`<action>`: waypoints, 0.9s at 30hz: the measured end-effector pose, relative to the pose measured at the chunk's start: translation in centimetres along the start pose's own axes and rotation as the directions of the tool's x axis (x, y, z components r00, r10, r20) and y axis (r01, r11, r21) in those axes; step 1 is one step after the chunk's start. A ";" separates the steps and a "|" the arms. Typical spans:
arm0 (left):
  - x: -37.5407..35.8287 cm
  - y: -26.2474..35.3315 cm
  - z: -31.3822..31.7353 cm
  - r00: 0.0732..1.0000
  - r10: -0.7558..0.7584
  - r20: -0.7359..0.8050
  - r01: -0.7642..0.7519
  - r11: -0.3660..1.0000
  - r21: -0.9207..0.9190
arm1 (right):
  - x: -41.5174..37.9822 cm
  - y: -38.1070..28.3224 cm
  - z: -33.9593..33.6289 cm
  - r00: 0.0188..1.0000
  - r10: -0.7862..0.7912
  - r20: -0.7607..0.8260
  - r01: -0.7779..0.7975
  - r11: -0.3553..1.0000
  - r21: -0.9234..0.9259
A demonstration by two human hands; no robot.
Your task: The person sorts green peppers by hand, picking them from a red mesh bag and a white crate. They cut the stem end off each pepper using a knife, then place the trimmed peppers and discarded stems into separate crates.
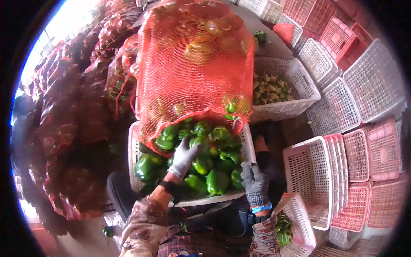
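Green bell peppers [217, 182] fill a white plastic crate [133, 141] in front of me. My left hand [184, 159], in a pale glove, reaches in over them; its thumb and fingers are apart, touching peppers near the bag's mouth. At the crate's right front edge, my right hand [255, 185] wears a grey knitted glove. Its fingers are bent and close together, and whatever is inside them is hidden. A large red mesh bag [167, 77] lies over the far side of the crate, its open mouth toward me, with peppers in it and spilling out.
Full mesh sacks [77, 111] are piled at left. A crate of small yellowish-green produce [270, 90] stands at back right. Stacked white and red crates [352, 154] line the right side. Near my right forearm, a low white crate [302, 222] holds some peppers.
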State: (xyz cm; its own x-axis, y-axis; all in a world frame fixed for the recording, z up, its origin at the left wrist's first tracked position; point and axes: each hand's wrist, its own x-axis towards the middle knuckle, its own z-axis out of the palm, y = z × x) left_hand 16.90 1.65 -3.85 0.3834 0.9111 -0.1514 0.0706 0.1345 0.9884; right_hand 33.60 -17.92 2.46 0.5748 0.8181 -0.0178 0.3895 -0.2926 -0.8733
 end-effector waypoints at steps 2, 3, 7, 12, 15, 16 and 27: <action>-3.5 1.3 -2.4 0.988 0.032 0.149 0.013 0.956 -0.294 | -1.6 -2.9 2.0 0.992 -0.090 0.086 0.080 0.991 0.107; -5.4 2.6 -2.9 0.985 0.093 0.146 -0.031 0.924 -0.380 | -2.5 -5.2 2.7 0.979 -0.165 0.123 0.165 0.986 0.003; -11.1 6.0 -4.5 0.975 0.210 0.078 -0.148 0.866 -0.477 | -6.1 -8.9 6.6 0.958 -0.198 0.205 0.200 0.980 0.014; -13.6 6.6 -5.7 0.936 0.346 0.064 -0.258 0.798 -0.545 | -8.3 -11.0 7.4 0.949 -0.263 0.172 0.281 0.956 -0.089; -14.4 7.5 -5.8 0.949 0.311 0.048 -0.205 0.726 -0.657 | -9.2 -11.0 7.1 0.963 -0.199 0.181 0.212 0.976 -0.054; -14.5 7.6 -5.9 0.950 0.311 0.038 -0.208 0.715 -0.667 | -9.3 -11.1 7.1 0.966 -0.177 0.188 0.190 0.980 -0.052; -15.1 6.9 -3.2 0.996 0.065 -0.053 -0.082 0.641 -0.763 | -11.9 -11.3 7.3 0.932 0.178 0.317 -0.242 0.954 0.177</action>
State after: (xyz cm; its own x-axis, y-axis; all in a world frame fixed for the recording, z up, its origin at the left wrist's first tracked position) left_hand 8.65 -9.95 5.27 0.3379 0.9373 -0.0858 -0.6895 0.3085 0.6553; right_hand 17.09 -20.69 8.97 0.3771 0.8669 -0.3261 0.1052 -0.3899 -0.9148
